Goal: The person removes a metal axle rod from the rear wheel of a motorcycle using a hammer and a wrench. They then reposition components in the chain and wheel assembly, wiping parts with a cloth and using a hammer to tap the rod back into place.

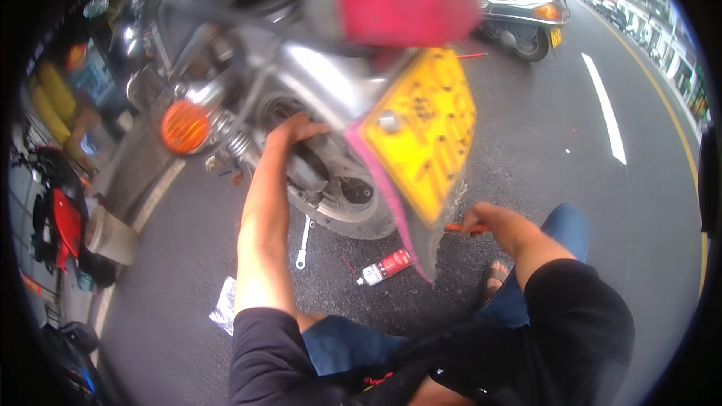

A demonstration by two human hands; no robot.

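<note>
A motorcycle's rear wheel [342, 203] stands before me, partly behind the mudguard and a yellow number plate [429, 135]. My left hand [295, 129] reaches in at the wheel hub, beside the shock absorber [235, 135] and below the silver tail panel [320, 79]. Its fingertips are blurred and partly hidden, so whether it grips anything is unclear. To the right of the mudguard, my right hand [475, 216] is closed around an orange-handled tool [457, 228], whose far end is hidden. On the asphalt under the wheel lie a wrench [304, 243] and a red-and-white tube [386, 267].
An orange turn signal [186, 127] juts out at left, and a red tail light [406, 0] hangs overhead. A silvery packet [223, 306] lies by my left arm. Beyond stands a parked scooter [519, 11]. A kerb [154, 199] runs along the left, a white road line [604, 109] at right.
</note>
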